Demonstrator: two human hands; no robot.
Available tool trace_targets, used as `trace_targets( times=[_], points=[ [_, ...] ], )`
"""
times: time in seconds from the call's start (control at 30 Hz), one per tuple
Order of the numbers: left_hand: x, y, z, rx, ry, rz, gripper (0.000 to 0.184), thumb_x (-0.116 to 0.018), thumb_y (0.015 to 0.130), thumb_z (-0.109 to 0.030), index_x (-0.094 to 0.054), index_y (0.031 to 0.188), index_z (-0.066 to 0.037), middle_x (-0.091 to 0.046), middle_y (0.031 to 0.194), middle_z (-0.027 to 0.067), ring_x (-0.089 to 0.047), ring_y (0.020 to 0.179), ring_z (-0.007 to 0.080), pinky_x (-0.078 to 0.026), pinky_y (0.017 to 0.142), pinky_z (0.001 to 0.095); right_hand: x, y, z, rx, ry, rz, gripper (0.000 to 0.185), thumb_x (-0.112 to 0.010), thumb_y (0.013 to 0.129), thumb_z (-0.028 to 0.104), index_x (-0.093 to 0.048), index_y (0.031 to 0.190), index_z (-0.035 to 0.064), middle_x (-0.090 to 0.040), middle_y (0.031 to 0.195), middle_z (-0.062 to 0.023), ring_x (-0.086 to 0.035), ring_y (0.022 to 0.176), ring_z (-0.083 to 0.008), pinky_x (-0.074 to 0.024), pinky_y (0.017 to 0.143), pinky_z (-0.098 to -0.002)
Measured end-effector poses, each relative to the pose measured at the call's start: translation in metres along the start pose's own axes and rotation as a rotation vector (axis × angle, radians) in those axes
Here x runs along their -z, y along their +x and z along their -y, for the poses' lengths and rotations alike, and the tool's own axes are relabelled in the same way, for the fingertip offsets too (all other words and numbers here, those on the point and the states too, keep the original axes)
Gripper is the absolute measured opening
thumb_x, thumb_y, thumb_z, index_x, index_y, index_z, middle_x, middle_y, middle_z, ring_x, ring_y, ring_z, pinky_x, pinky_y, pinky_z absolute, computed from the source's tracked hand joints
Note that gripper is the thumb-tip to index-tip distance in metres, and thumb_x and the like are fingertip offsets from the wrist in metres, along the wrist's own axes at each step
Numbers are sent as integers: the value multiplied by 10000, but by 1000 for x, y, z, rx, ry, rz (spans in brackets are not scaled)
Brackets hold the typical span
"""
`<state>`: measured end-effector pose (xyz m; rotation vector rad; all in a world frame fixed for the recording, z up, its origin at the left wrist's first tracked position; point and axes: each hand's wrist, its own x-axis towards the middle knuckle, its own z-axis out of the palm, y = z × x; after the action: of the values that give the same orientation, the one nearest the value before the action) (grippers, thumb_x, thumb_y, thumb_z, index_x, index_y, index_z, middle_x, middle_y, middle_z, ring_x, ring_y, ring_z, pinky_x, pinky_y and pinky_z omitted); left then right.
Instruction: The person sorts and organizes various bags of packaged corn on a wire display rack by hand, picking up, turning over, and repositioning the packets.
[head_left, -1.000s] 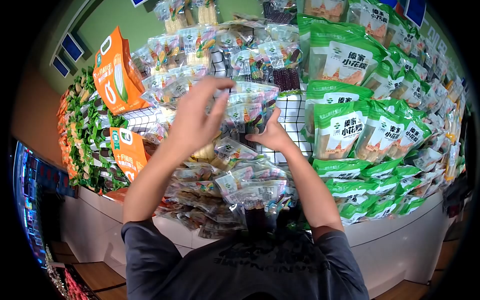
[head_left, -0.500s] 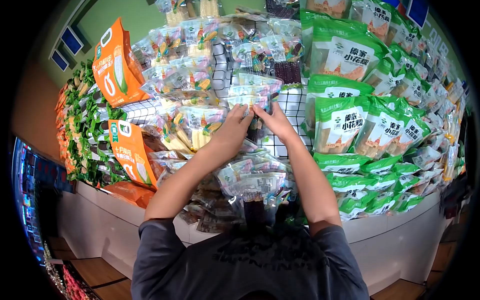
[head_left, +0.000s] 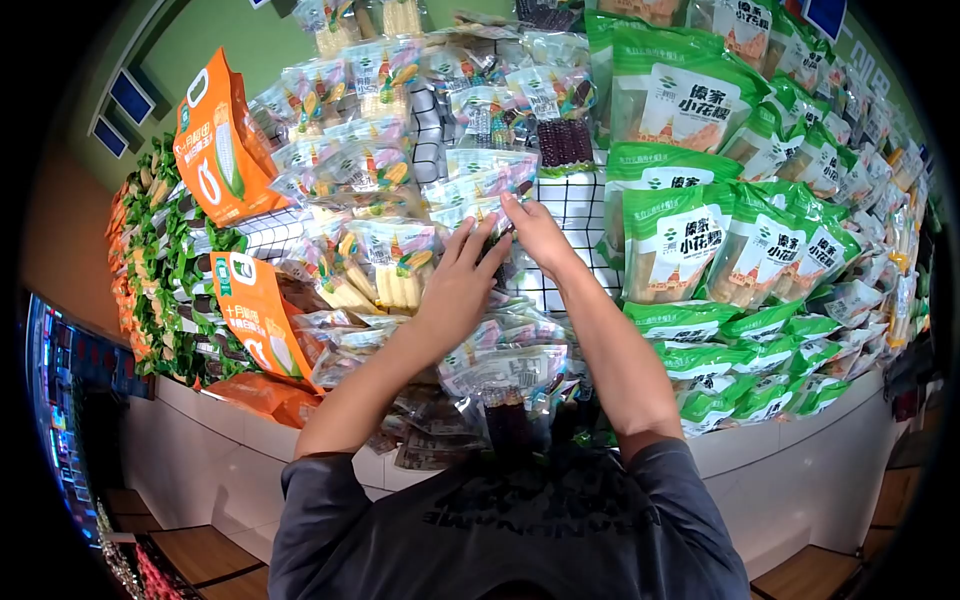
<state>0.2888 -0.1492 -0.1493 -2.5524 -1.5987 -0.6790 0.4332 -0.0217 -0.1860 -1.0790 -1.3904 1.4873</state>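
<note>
Under both hands lies a clear plastic corn packet (head_left: pixel 478 210) with a pale printed label; dark corn shows between the fingers. My left hand (head_left: pixel 462 280) rests on its front with the fingers stretched and a little apart. At the packet's right edge, my right hand (head_left: pixel 540 238) has its thumb on the front, and its other fingers are mostly hidden behind. A similar packet (head_left: pixel 490 163) sits just behind. Left of my left hand is a packet of pale corn (head_left: pixel 398 280). Nearer my body lies a dark purple corn packet (head_left: pixel 508 415).
Green-and-white bags (head_left: pixel 675 245) stand in rows at the right. Orange bags (head_left: pixel 222 150) and green-leaved corn (head_left: pixel 165 260) fill the left. White grid-lined display surface (head_left: pixel 572 215) shows beside my right hand. A pale counter wall (head_left: pixel 760 470) runs along the front.
My left hand has shifted slightly down and left, its fingers now spread over the packet. The right hand keeps to the packet's right edge. The whole view has shifted a little.
</note>
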Motion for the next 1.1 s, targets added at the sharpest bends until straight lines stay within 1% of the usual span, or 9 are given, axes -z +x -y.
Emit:
trace_targets(
  times=[0.1, 0.13, 0.23, 0.3, 0.37, 0.4, 0.53, 0.8, 1.1],
  points=[
    [-2, -3, 4, 11, 82, 8, 739, -676, 802, 53, -484, 1501, -92, -386, 1576, 189, -371, 1448, 435, -386, 1178, 505, 2, 3, 1, 43, -84, 27, 682, -576, 1034, 534, -644, 1118, -139, -672, 989, -157, -585, 901, -179, -498, 826, -345],
    [-2, -3, 7, 16, 50, -2, 746, -656, 794, 74, -484, 1502, -90, -390, 1573, 192, -380, 1444, 433, -385, 1180, 505, 8, -6, 21, -47, -139, 118, 843, -584, 1003, 607, -550, 1304, -180, -648, 1234, -244, -600, 1148, -252, -457, 1039, -381],
    [-5, -2, 11, 23, 35, -19, 729, -635, 786, 88, -508, 1482, -87, -414, 1551, 199, -407, 1426, 430, -393, 1175, 502, 3, -6, 25, -35, -228, 0, 819, -562, 1008, 600, -605, 1240, -185, -691, 1188, -288, -679, 1109, -308, -508, 960, -394],
    [-5, -3, 10, 21, 49, -15, 704, -632, 785, 82, -532, 1462, -86, -433, 1533, 203, -424, 1413, 428, -401, 1168, 499, 10, -3, 25, -89, -309, 62, 917, -588, 967, 643, -544, 1327, -199, -642, 1278, -364, -650, 1228, -391, -484, 1040, -416],
    [-4, -2, 11, 2, 75, 7, 611, -633, 786, 68, -603, 1379, -79, -466, 1495, 207, -449, 1387, 426, -415, 1152, 492, 8, 5, 14, 7, -542, -32, 1003, -616, 927, 673, -453, 1387, -204, -627, 1265, -399, -647, 1224, -417, -472, 1068, -422],
    [-3, -2, 10, 1, 76, 2, 611, -633, 786, 68, -603, 1379, -79, -466, 1495, 207, -449, 1387, 426, -415, 1152, 492, 5, -2, 26, -52, -501, -67, 1073, -709, 888, 595, -279, 1465, -200, -569, 1308, -430, -622, 1227, -478, -471, 1079, -449],
    [-1, -8, 7, 32, 26, 6, 467, -646, 789, 51, -665, 1244, -53, -483, 1476, 212, -468, 1366, 423, -433, 1130, 484, -8, -8, 25, 189, -571, -196, 1119, -833, 819, 379, -129, 1535, -114, -406, 1406, -407, -605, 1161, -542, -528, 996, -480],
    [7, -20, 15, 8, -56, 80, 297, -637, 810, 43, -687, 1101, 14, -460, 1492, 230, -468, 1357, 413, -448, 1108, 469, -6, -5, 19, 186, -610, -76, 1391, -854, 802, 480, 160, 1612, -22, -280, 1423, -420, -543, 1245, -533, -473, 1084, -416],
    [23, -17, 17, 82, 30, 99, 208, -657, 752, 60, -648, 946, -14, -667, 986, 142, -649, 948, 365, -513, 843, 473, 9, -15, 4, 204, -531, -74, 1471, -846, 776, 602, 186, 1584, -67, -214, 1504, -505, -404, 1407, -555, -376, 1182, -445]
  ],
)
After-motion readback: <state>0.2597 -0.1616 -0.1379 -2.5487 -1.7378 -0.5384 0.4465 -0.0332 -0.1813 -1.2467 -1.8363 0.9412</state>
